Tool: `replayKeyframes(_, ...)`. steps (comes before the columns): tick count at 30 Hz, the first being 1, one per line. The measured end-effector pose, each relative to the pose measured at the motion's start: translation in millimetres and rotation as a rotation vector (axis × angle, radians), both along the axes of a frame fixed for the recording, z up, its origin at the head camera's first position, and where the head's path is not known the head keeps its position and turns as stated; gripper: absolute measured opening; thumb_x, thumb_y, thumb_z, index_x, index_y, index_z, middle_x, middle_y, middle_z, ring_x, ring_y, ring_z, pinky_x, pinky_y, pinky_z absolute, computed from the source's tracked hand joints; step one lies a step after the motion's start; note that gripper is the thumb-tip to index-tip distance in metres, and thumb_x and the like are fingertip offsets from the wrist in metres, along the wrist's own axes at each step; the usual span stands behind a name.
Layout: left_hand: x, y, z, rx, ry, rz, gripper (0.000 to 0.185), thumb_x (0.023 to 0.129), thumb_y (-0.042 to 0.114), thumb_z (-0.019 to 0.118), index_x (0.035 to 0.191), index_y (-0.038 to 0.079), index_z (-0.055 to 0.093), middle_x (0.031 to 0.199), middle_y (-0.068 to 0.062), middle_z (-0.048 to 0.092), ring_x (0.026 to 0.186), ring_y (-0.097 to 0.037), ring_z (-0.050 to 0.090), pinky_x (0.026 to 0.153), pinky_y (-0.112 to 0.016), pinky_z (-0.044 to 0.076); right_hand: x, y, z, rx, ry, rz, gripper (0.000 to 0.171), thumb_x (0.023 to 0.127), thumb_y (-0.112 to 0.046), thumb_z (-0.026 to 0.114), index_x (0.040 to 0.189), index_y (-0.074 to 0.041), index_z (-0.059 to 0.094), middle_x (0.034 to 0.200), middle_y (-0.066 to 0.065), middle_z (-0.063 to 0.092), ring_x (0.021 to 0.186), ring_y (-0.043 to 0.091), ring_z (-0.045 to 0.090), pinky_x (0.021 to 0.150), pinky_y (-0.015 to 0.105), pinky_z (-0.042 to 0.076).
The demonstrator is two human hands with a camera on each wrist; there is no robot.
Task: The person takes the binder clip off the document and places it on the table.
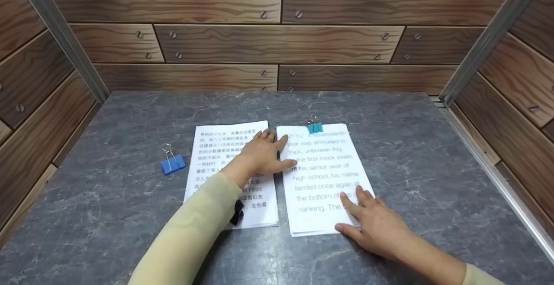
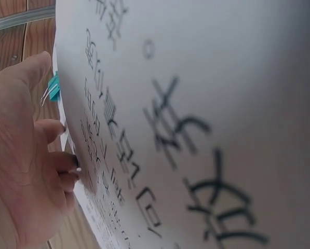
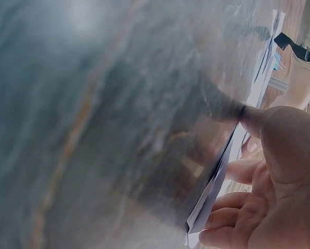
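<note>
Two stacks of printed paper lie side by side. My left hand (image 1: 262,153) rests across the upper right part of the left stack (image 1: 216,163), which bears Chinese text; its thumb and a finger reach over the left edge of the right stack (image 1: 322,168). English text covers that right stack, and a teal binder clip (image 1: 315,127) grips its top edge, also visible in the left wrist view (image 2: 53,87). With fingers spread, my right hand (image 1: 376,224) touches the lower right corner of the right stack. In the right wrist view its fingers lie along the paper edge (image 3: 209,194).
A blue binder clip (image 1: 173,164) lies left of the left stack on the grey marbled table (image 1: 433,168). Wood-patterned panels (image 1: 277,42) stand behind and at both sides, with metal posts (image 1: 489,38) at the corners.
</note>
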State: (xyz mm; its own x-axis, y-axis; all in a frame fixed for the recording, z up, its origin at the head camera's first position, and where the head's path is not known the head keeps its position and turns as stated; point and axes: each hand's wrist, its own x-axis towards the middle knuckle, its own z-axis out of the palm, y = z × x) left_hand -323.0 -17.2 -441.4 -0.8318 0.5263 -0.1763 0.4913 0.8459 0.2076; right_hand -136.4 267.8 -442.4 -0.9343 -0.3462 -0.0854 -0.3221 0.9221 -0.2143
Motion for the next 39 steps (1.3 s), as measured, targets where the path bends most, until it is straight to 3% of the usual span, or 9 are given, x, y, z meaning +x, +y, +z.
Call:
replayKeyframes(15,2.5,2.3,1.2,-0.019,0.015,-0.047,0.096,0.099,0.078,0.042,0.172,0.02,0.02,0.173,-0.023,0.019,0.163,-0.035,0.011,0.132,-0.043,0.006,0.8,1.2,-0.6,0.008,0.016,0.007,0.079,0.101,-0.06,0.064,0.155,-0.004,0.054,0.154,0.042,0.041,0.139,0.059,0.047,0.112,0.07,0.04)
replayKeyframes(28,1.3,5.4,3.8,0.027,-0.032,-0.068,0.095,0.099,0.077,0.043,0.172,0.022,0.016,0.173,-0.021,0.02,0.163,-0.034,0.011,0.132,-0.043,0.008,0.9,2.1,1.1,0.021,0.014,0.006,0.079,0.101,-0.061,0.063,0.156,-0.005,0.054,0.155,0.041,0.042,0.14,0.057,0.047,0.112,0.069,0.041)
replayKeyframes(34,3.6,6.9,10.4,0.106,-0.075,-0.03,0.095,0.099,0.078,0.044,0.172,0.028,0.012,0.168,-0.019,0.037,0.159,-0.04,0.025,0.127,-0.052,0.028,0.9,0.9,1.3,0.017,0.012,-0.003,0.079,0.101,-0.062,0.063,0.156,-0.005,0.054,0.155,0.041,0.041,0.14,0.058,0.046,0.112,0.069,0.04)
replayKeyframes(39,5.3,8.2,17.2,0.184,-0.099,-0.012,0.091,0.1,0.075,0.047,0.172,0.029,0.016,0.148,-0.02,0.061,0.148,-0.043,0.044,0.12,-0.054,0.04,0.7,0.6,0.7,0.011,0.002,-0.005,0.08,0.101,-0.062,0.063,0.156,-0.005,0.054,0.155,0.041,0.041,0.14,0.058,0.046,0.112,0.07,0.039)
